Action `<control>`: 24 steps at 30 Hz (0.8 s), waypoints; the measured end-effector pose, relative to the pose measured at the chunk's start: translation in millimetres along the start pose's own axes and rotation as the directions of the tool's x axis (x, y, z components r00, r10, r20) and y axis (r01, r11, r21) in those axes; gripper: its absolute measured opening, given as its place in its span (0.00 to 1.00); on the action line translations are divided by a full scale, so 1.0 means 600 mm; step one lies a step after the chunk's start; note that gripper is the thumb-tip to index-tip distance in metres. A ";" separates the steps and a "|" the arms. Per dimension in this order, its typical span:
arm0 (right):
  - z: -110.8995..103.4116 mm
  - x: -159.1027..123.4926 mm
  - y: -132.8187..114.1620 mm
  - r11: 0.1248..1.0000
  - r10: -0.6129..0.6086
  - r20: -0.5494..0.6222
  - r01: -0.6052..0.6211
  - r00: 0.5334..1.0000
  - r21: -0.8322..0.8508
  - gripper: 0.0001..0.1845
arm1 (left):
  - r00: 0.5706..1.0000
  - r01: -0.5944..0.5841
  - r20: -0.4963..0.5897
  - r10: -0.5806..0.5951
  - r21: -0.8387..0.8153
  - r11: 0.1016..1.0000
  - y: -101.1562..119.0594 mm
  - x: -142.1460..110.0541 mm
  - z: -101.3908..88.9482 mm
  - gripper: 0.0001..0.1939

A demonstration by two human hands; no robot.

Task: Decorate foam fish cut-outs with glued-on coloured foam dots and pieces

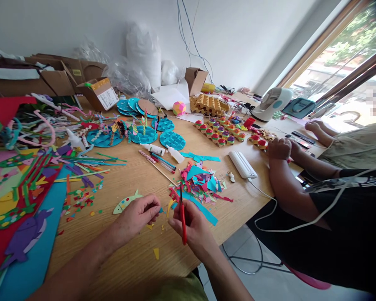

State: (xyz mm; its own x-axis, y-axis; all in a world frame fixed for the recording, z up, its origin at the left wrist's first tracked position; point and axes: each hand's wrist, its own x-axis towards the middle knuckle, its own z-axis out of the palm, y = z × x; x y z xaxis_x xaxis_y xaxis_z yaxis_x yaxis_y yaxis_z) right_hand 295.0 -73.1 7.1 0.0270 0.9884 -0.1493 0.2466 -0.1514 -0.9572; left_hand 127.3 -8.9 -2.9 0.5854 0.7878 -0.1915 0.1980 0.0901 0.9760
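Note:
My left hand (144, 212) is closed in a pinch, and a tiny blue paper piece (161, 210) pokes out from the fingertips. Red-handled scissors (184, 223) are gripped in my right hand (192, 225), their dark blades pointing away from me. A yellow paper strip (169, 206) shows beside the right fingers; whether they touch it I cannot tell. Just beyond my left hand lies a green paper fish (127, 202) with coloured dots. Past the scissors spreads a heap of paper scraps (200, 179), with a blue paper strip (207, 213) at its near side.
Coloured sheets and a purple paper dolphin (28, 234) cover the left side. Glue bottles (175, 154), blue discs (172, 140) and painted egg-carton pieces (219, 131) stand farther back. A white power bank (242, 165) trails a cable. At right, a co-worker's arm (285, 179) rests on the table.

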 end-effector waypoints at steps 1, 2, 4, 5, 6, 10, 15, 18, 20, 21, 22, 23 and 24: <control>0.001 0.004 -0.003 1.000 -0.008 -0.043 0.008 0.999 -0.008 0.13 | 1.000 -0.010 0.003 0.010 0.036 0.999 0.002 -0.001 0.001 0.09; 0.002 0.008 -0.007 1.000 -0.014 -0.062 0.013 0.998 -0.020 0.12 | 1.000 -0.022 0.006 0.022 0.077 0.997 0.006 -0.002 0.002 0.09; 0.005 0.015 -0.015 0.998 -0.029 -0.050 0.026 0.998 -0.055 0.11 | 0.999 -0.044 0.012 0.042 0.175 0.984 0.014 -0.003 0.003 0.08; 0.006 0.017 -0.018 0.997 -0.040 -0.027 0.038 0.999 -0.072 0.09 | 0.999 -0.052 0.013 0.051 0.227 0.973 0.018 -0.004 0.004 0.08; 0.008 0.019 -0.020 0.995 -0.053 -0.006 0.052 0.999 -0.083 0.08 | 0.998 -0.057 0.012 0.056 0.275 0.960 0.022 -0.004 0.004 0.08; 0.013 0.025 -0.022 0.995 -0.083 0.021 0.084 0.996 -0.061 0.05 | 0.998 -0.068 0.020 0.065 0.346 0.936 0.026 -0.003 0.007 0.10; 0.017 0.028 -0.014 0.996 -0.057 -0.048 0.060 0.997 0.070 0.08 | 0.998 -0.059 0.031 0.054 0.218 0.974 0.011 -0.005 0.014 0.11; 0.019 0.029 -0.010 0.994 -0.062 -0.069 0.068 0.996 0.084 0.09 | 0.997 -0.071 0.004 0.072 0.196 0.978 0.003 -0.003 0.019 0.09; 0.021 0.029 -0.009 0.995 -0.067 -0.067 0.072 0.995 0.071 0.08 | 0.997 -0.076 -0.008 0.078 0.177 0.981 -0.002 0.000 0.022 0.09; 0.021 0.029 -0.009 0.995 -0.069 -0.063 0.073 0.996 0.066 0.08 | 0.997 -0.079 -0.007 0.082 0.166 0.983 -0.004 0.001 0.022 0.09; 0.021 0.029 -0.010 0.996 -0.070 -0.058 0.073 0.996 0.056 0.08 | 0.997 -0.082 -0.005 0.083 0.152 0.985 -0.005 0.003 0.022 0.09; 0.021 0.029 -0.011 0.997 -0.071 -0.053 0.073 0.996 0.039 0.08 | 0.997 -0.080 -0.005 0.082 0.137 0.987 -0.007 0.004 0.022 0.09; 0.021 0.028 -0.011 0.997 -0.069 -0.048 0.070 0.996 0.018 0.07 | 0.997 -0.076 -0.008 0.077 0.122 0.990 -0.008 0.004 0.021 0.09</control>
State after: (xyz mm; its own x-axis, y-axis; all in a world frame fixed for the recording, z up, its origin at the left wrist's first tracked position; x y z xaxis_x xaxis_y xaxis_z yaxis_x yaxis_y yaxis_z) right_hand 281.9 -55.5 8.0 0.0566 0.9959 -0.0704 0.2308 -0.0817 -0.9696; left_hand 137.8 -14.8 -9.2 0.5926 0.7973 -0.1148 0.2481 -0.0450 0.9677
